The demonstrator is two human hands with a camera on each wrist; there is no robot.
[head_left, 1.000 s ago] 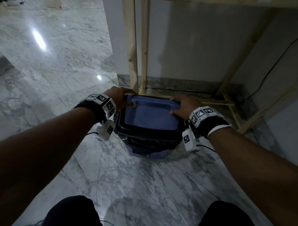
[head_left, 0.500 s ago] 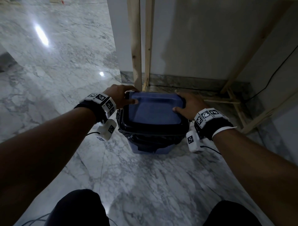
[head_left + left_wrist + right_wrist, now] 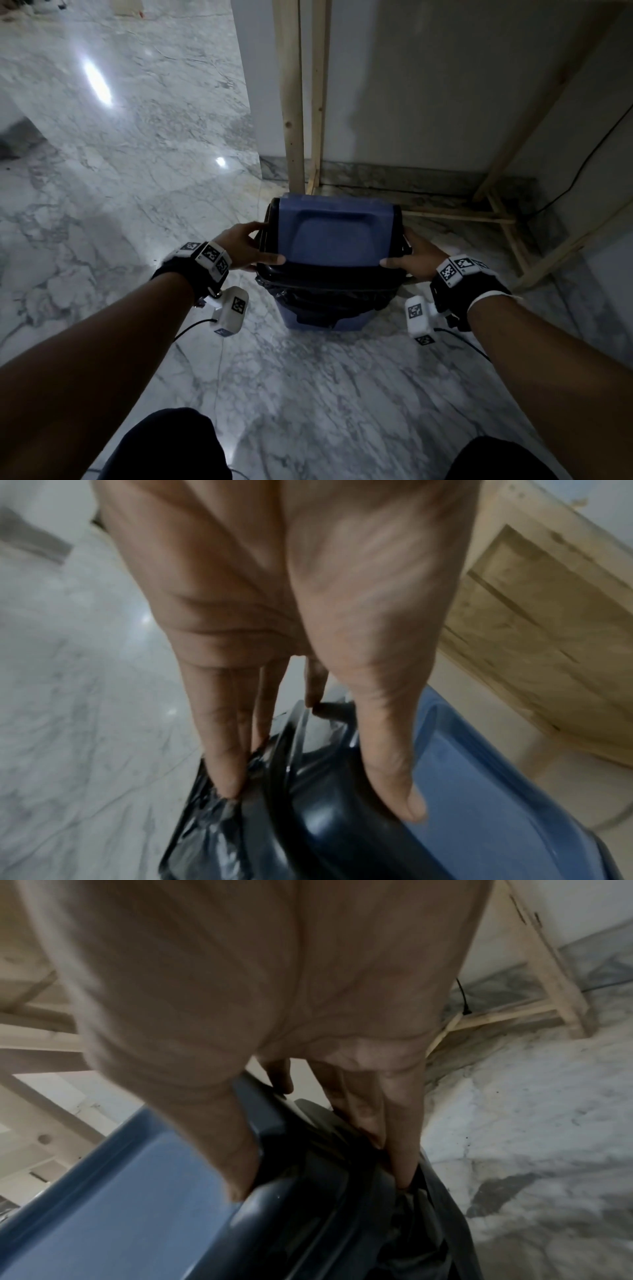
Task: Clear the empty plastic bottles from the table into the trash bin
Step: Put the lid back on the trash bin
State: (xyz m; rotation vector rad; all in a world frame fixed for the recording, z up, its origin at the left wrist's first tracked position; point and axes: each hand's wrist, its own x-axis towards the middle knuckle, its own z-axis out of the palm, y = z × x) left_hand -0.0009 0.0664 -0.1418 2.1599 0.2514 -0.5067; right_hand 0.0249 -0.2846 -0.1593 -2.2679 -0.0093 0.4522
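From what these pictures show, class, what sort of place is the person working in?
Probably an indoor room, sparsely furnished, perhaps set up for recording: a polished marble floor, a plain white wall with a bare wooden frame against it, and a lidded blue trash bin held by both hands.

We see bare forearms with no sleeves, and dark trousers at both knees (image 3: 171,442) along the near edge. Our left hand (image 3: 239,245) and right hand (image 3: 416,257) wear no gloves. Each wrist carries a black band (image 3: 185,274), and the right one shows a thin white edge (image 3: 486,296) on its near side. On top of each band sits a white block with black-and-white square markers (image 3: 209,255). A white camera housing (image 3: 231,310) hangs under the left wrist, another (image 3: 419,318) under the right, each bearing a square marker and trailing a thin black cable (image 3: 191,329).
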